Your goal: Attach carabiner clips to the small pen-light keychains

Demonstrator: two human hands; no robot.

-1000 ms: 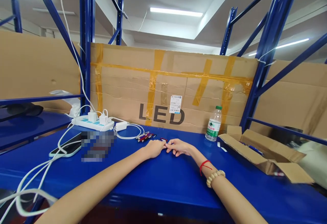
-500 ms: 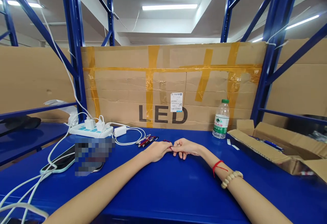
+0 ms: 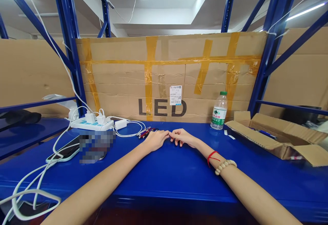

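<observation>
Both my hands rest on the blue table point(image 3: 164, 173) with their fingertips meeting at its middle. My left hand point(image 3: 155, 139) has curled fingers pinched toward the right one. My right hand point(image 3: 182, 137), with a red string and a bead bracelet on the wrist, is pinched too. In the earlier frames a small red thing showed between the fingertips; now it is hidden, too small to name. A small heap of pen-like sticks point(image 3: 146, 132), red, silver and dark, lies just left of my left hand.
A taped cardboard sheet marked LED point(image 3: 164, 78) stands at the table's back. A water bottle point(image 3: 219, 110) stands right of centre. An open cardboard box point(image 3: 276, 136) lies at the right. A power strip point(image 3: 91, 122), white cables and a phone point(image 3: 65, 151) lie at the left.
The view has tilted a little, so everything sits higher in the frame. My hands stay joined at the fingertips; the small red thing seen between them before is hidden now.
</observation>
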